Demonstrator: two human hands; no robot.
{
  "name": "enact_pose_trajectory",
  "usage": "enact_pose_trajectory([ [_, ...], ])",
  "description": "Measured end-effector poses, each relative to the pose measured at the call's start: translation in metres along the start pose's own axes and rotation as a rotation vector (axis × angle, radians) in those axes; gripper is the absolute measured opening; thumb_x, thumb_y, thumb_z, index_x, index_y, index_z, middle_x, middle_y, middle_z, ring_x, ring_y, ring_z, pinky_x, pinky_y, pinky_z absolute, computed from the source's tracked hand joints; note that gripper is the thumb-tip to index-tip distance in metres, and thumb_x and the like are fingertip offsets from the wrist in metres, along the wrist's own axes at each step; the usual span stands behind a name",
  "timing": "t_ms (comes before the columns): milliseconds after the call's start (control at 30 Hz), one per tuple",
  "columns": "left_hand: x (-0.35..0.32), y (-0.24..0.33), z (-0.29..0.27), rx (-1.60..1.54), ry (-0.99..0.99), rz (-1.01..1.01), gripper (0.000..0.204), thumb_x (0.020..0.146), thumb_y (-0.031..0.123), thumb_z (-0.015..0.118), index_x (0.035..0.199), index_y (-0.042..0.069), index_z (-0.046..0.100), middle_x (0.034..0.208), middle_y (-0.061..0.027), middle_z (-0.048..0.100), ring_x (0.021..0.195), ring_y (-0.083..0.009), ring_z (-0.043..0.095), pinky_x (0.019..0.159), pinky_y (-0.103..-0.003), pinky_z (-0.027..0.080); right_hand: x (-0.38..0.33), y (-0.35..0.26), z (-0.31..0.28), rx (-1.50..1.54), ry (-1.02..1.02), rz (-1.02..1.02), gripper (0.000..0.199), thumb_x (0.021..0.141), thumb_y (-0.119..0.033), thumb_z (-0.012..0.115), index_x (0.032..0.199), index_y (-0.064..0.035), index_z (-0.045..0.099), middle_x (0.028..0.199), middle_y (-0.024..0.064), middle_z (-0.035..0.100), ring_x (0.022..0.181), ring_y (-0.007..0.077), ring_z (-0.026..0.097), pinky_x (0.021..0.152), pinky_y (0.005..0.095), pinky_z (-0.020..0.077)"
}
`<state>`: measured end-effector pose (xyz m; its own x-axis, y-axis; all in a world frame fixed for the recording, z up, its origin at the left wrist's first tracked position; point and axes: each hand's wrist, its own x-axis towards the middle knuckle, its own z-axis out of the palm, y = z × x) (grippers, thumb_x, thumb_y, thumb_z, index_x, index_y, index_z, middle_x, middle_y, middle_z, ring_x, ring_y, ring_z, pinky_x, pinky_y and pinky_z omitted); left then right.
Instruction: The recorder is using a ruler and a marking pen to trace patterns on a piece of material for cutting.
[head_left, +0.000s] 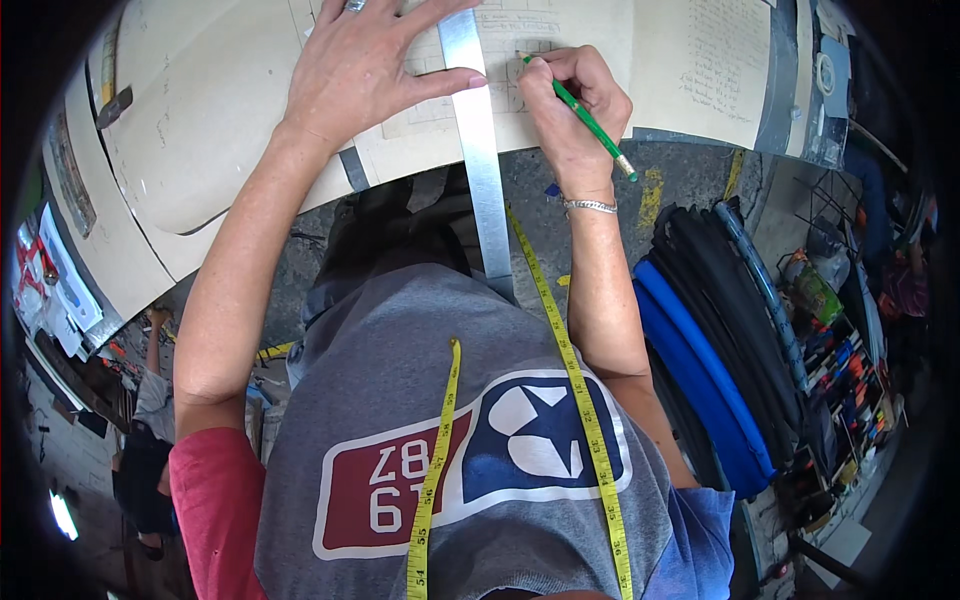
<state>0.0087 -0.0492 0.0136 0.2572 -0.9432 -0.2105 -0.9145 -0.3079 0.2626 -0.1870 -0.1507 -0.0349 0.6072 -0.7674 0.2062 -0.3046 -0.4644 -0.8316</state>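
Note:
My right hand [578,115] is closed around a green pencil [595,130], its tip on a pale sheet of paper [400,115] with faint pencil lines. With fingers spread, my left hand [360,70] lies flat on the paper, its thumb pressing on a metal ruler [478,150]. The ruler crosses the sheet and sticks out over the table's near edge towards me. A yellow tape measure [590,420] hangs down both sides of my chest.
A hammer [113,108] lies at the table's far left. Black and blue fabric rolls [700,370] stand to the right below the table. A written sheet [700,70] and a tape roll [824,74] lie at the right. Other people are at the lower left and far right.

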Motion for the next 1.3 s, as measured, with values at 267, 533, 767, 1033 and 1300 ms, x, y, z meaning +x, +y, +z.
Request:
enact_pose_trajectory([
  [267, 0.000, 0.000, -0.001, 0.003, -0.005, -0.007, 0.087, 0.081, 0.080, 0.062, 0.149, 0.025, 0.055, 0.166, -0.0243, 0.027, 0.156, -0.0378, 0.023, 0.129, -0.056, 0.014, 0.000, -0.001, -0.001, -0.068, -0.026, -0.021, 0.016, 0.087, -0.004, 0.075, 0.078, -0.0027, 0.061, 0.080, 0.0033, 0.072, 0.072, 0.0050, 0.063, 0.068, 0.0230, 0.0536],
  [533, 0.001, 0.003, -0.004, -0.022, 0.005, -0.009, 0.086, 0.082, 0.079, 0.063, 0.149, 0.026, 0.055, 0.165, -0.0242, 0.028, 0.155, -0.0383, 0.024, 0.128, -0.057, 0.015, 0.002, -0.003, -0.004, -0.044, -0.040, -0.003, 0.016, 0.088, -0.005, 0.075, 0.079, -0.0022, 0.062, 0.081, 0.0042, 0.073, 0.074, 0.0054, 0.064, 0.069, 0.0231, 0.0540],
  [767, -0.004, -0.010, 0.020, 0.036, 0.258, 0.120, 0.085, 0.082, 0.078, 0.063, 0.149, 0.026, 0.056, 0.165, -0.0236, 0.029, 0.155, -0.0385, 0.025, 0.128, -0.057, 0.015, 0.000, 0.003, -0.011, -0.045, -0.032, 0.020, 0.015, 0.089, -0.006, 0.075, 0.081, -0.0018, 0.062, 0.083, 0.0054, 0.073, 0.075, 0.0064, 0.065, 0.070, 0.0233, 0.0547],
  [1033, -0.001, -0.001, 0.002, -0.006, 0.028, 0.003, 0.086, 0.082, 0.080, 0.062, 0.149, 0.027, 0.055, 0.166, -0.0224, 0.027, 0.155, -0.0376, 0.024, 0.128, -0.058, 0.015, 0.001, 0.002, -0.009, -0.081, -0.014, 0.000, 0.016, 0.089, -0.007, 0.076, 0.080, -0.0024, 0.063, 0.080, 0.0039, 0.073, 0.075, 0.0058, 0.065, 0.069, 0.0233, 0.0546],
  [1300, 0.000, 0.000, 0.001, 0.016, -0.001, -0.016, 0.087, 0.082, 0.080, 0.061, 0.150, 0.028, 0.053, 0.166, -0.0221, 0.027, 0.156, -0.0371, 0.023, 0.128, -0.057, 0.014, 0.002, -0.001, -0.010, -0.098, -0.024, -0.007, 0.017, 0.088, -0.008, 0.076, 0.079, -0.0023, 0.063, 0.080, 0.0038, 0.073, 0.075, 0.0057, 0.064, 0.069, 0.0233, 0.0538],
])
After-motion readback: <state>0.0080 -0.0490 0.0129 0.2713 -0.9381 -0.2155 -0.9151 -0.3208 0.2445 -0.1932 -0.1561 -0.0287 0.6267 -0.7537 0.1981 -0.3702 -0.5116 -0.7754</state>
